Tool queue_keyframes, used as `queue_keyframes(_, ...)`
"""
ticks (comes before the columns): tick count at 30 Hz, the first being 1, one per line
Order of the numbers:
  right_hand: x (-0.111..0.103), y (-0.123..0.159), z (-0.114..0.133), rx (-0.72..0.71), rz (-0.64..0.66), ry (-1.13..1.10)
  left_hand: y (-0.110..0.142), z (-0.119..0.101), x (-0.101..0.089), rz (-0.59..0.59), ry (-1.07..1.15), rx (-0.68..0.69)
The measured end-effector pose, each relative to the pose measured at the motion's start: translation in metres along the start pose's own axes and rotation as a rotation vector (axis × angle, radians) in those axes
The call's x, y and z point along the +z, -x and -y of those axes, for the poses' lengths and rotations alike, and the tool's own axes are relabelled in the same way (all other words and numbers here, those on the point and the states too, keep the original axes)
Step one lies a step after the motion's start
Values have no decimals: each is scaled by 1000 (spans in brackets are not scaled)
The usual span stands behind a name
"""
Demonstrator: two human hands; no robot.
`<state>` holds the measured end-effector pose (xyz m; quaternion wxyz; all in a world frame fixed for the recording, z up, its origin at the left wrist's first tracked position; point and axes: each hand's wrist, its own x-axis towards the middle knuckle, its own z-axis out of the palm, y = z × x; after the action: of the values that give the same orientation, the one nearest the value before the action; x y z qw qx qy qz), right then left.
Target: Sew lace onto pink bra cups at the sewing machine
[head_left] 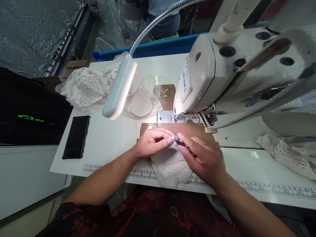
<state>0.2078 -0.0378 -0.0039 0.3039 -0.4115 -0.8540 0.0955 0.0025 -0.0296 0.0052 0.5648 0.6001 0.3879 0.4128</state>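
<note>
My left hand [154,142] pinches the upper edge of a white lace piece [172,172] between thumb and fingers. A smooth, pale cup-shaped pad [164,157] lies against this lace, below my hands. My right hand [204,158] is closed around small dark thread snips [189,150], mostly covered by the fingers. Their tip meets the lace edge right beside my left thumb. Both hands are over the brown cardboard [184,128] in front of the sewing machine [197,72]. The needle area is just beyond my fingertips.
A lamp [119,87] on a bendy metal neck hangs over the table. White lace pieces [86,87] are heaped at the back left, with a pale pad [141,103] beside them. A black phone [76,137] lies left. More lace [286,154] lies right. A person [164,23] sits beyond.
</note>
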Motion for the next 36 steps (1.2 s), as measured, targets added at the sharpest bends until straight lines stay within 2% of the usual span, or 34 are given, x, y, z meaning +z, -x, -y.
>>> queue_keyframes(19, 3, -2, 4, -7, -29, 54, 0, 2, 2, 7, -22, 16)
queue_keyframes(27, 4, -3, 7, -53, -50, 100, 0, 2, 3, 10, -72, 37)
queue_keyframes(32, 6, -3, 6, -92, -16, 81, 0, 4, 4, 19, -73, 54)
queue_keyframes(34, 5, -3, 5, -68, -3, 54, 1, 4, 4, 35, -59, 65)
queue_keyframes(36, 2, -5, 5, 41, -2, -11, 1, 4, 4, 44, -55, 66)
